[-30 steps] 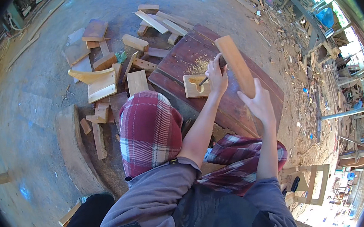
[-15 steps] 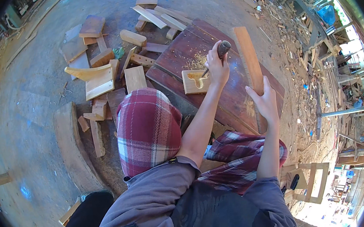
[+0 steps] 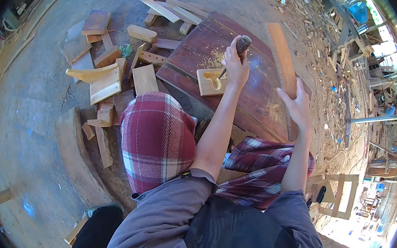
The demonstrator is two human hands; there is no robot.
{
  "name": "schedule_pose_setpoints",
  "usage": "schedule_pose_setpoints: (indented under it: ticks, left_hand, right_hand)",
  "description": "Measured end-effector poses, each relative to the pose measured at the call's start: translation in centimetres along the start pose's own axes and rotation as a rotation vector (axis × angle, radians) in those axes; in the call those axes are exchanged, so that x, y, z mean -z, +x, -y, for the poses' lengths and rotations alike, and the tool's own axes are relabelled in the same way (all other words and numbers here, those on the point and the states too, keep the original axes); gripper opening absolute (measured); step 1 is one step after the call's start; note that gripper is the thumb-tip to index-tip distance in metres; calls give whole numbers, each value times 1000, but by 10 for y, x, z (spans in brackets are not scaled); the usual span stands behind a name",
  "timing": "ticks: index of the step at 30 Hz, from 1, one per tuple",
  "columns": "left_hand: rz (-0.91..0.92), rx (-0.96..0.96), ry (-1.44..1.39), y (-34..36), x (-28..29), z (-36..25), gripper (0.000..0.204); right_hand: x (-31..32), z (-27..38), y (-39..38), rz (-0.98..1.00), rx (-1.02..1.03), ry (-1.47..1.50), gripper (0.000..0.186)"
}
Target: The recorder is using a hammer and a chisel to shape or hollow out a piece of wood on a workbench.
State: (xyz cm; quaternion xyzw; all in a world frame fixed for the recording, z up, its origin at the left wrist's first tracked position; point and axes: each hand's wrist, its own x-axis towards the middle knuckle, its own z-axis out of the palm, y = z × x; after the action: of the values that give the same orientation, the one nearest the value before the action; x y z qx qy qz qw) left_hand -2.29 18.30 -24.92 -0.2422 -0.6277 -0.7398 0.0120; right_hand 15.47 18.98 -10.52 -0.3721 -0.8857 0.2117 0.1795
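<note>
My left grip [image 3: 237,67] is closed around a chisel [image 3: 244,43], fingers wrapped about its dark handle, the rounded butt standing clear above my hand. The thin shaft slants down and left to the right edge of a pale wooden block [image 3: 206,89]; I cannot tell whether the tip touches the wood. My right grip [image 3: 297,107] is wrapped round a flat wooden bar [image 3: 281,49], well apart from the chisel. The bar's long end points away from me, and its near end runs back past my wrist.

The block lies flat near the left edge of the reddish-brown surface [image 3: 258,96], a rounded, branching recess cut in its top. Shavings [image 3: 214,58] are scattered just beyond it, and paler dust [image 3: 275,111] lies nearer my right grip.

Plaid cloth [image 3: 158,132] covers my left knee, beside the surface. Past it, on the floor [image 3: 26,116], lie a pale rectangular piece [image 3: 145,80], a bar with holes [image 3: 152,58], a curved light piece [image 3: 89,75] and a green leaf [image 3: 126,50]. A thick, bowed plank [image 3: 72,148] lies farther left. Away to the right, a blue bag [image 3: 359,12] hangs above heaped scraps.
</note>
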Motion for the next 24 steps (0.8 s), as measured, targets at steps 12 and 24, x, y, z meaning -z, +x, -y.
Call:
schedule_pose_setpoints:
  ticks: [12, 24]
  left_hand:
    - [-34, -13, -65, -2, -2, 7, 54]
    - [-17, 42, -40, 4, 3, 3, 49]
  right_hand:
    - [4, 9, -3, 21, 34, -56, 52]
    - [-1, 1, 1, 26, 26, -79, 53]
